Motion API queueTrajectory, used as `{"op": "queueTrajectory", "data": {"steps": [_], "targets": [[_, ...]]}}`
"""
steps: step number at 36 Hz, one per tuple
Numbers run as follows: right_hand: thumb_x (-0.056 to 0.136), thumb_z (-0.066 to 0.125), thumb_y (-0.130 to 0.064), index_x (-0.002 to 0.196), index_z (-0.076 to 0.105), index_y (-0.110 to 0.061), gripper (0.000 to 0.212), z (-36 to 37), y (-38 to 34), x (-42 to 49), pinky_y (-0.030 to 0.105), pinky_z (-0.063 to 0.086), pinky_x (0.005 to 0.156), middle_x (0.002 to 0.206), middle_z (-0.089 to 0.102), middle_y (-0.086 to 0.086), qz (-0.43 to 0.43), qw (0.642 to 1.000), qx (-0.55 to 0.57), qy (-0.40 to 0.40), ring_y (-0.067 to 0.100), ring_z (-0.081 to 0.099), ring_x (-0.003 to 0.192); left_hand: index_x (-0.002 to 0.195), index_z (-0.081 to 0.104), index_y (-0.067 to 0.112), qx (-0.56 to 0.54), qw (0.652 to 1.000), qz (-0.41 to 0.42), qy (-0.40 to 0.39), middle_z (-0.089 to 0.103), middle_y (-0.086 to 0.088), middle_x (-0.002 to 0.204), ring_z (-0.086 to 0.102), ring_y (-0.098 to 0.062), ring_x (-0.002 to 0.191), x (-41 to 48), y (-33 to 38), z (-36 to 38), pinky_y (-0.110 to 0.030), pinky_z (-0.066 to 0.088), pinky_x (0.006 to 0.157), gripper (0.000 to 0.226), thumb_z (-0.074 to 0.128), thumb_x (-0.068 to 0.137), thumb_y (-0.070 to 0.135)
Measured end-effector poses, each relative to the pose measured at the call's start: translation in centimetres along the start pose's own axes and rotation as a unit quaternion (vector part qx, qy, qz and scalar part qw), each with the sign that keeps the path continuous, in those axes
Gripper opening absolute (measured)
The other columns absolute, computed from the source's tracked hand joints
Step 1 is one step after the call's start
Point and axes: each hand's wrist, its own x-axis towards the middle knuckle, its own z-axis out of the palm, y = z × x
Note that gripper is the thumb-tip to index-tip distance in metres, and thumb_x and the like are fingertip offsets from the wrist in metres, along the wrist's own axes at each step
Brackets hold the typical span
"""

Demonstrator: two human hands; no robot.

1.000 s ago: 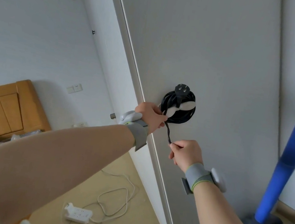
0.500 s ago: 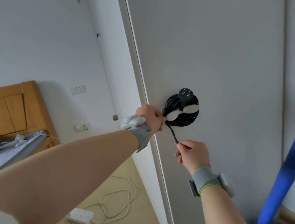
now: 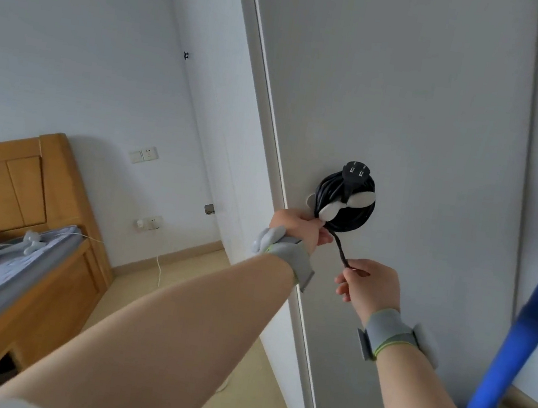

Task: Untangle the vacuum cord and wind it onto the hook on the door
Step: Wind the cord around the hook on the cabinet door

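The black vacuum cord is coiled round a white hook on the grey door, with its plug at the top of the coil. A short stretch of cord runs down from the coil. My left hand grips the cord at the coil's lower left edge. My right hand pinches the cord's lower stretch just below the coil. Both wrists wear grey bands.
The blue vacuum tube leans at the right, its base near the floor. A wooden bed with grey bedding stands at the left. A white cable hangs by the far wall. The door's edge runs diagonally beside my left hand.
The view has tilted, so the power strip on the floor is out of sight and more of the bed shows. Both hands keep their hold on the cord by the coil.
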Motion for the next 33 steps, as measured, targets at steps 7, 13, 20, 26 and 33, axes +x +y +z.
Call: {"op": "queueTrajectory", "data": {"steps": [7, 13, 20, 26, 33], "targets": [[0.086, 0.053, 0.005, 0.069, 0.059, -0.005, 0.02, -1.2, -0.8, 0.5, 0.018, 0.045, 0.038, 0.058, 0.058, 0.014, 0.005, 1.0, 0.017, 0.024, 0.012, 0.053, 0.032, 0.067, 0.053, 0.005, -0.077, 0.994, -0.063, -0.041, 0.06, 0.001, 0.043, 0.058, -0.004, 0.036, 0.2, -1.7, 1.3, -0.018, 0.055, 0.059, 0.026, 0.052, 0.09, -0.007], [0.084, 0.063, -0.02, 0.066, 0.062, -0.003, 0.024, -2.6, -0.3, 0.6, 0.026, 0.046, 0.054, 0.052, 0.06, 0.006, -0.012, 0.991, -0.127, 0.035, 0.018, 0.052, 0.043, 0.067, 0.056, 0.005, -0.001, 0.998, -0.035, -0.043, 0.06, -0.008, 0.061, 0.061, -0.011, 0.049, 0.8, -2.2, 2.9, -0.021, 0.054, 0.051, 0.02, 0.062, 0.087, 0.003], [0.087, 0.057, -0.014, 0.073, 0.068, -0.006, 0.019, -6.2, 0.5, 0.4, 0.018, 0.04, 0.057, 0.062, 0.061, 0.002, -0.016, 0.969, -0.224, -0.101, 0.013, 0.052, 0.059, 0.085, 0.062, -0.003, 0.055, 0.995, -0.049, -0.066, 0.059, -0.006, 0.056, 0.057, -0.007, 0.037, 1.0, -4.5, 4.2, -0.021, 0.053, 0.048, 0.015, 0.058, 0.091, 0.01], [0.085, 0.056, -0.006, 0.073, 0.063, -0.021, 0.021, -9.2, 2.7, 1.1, 0.006, 0.039, 0.068, 0.093, 0.068, -0.001, 0.025, 0.91, -0.362, -0.202, 0.01, 0.057, 0.087, 0.061, 0.057, 0.003, 0.039, 0.994, -0.081, -0.065, 0.058, -0.003, 0.041, 0.057, -0.006, 0.034, 0.7, -6.9, 5.3, -0.017, 0.05, 0.043, 0.027, 0.056, 0.088, 0.005], [0.089, 0.056, -0.011, 0.076, 0.07, -0.009, 0.019, -12.2, 5.8, 1.6, 0.002, 0.044, 0.066, 0.079, 0.07, 0.001, 0.041, 0.908, -0.385, -0.163, 0.01, 0.064, 0.074, 0.063, 0.053, 0.002, 0.006, 0.994, -0.081, -0.071, 0.056, -0.009, 0.058, 0.055, -0.005, 0.031, 0.3, -8.5, 6.6, -0.014, 0.048, 0.04, 0.029, 0.052, 0.092, 0.004]]}}
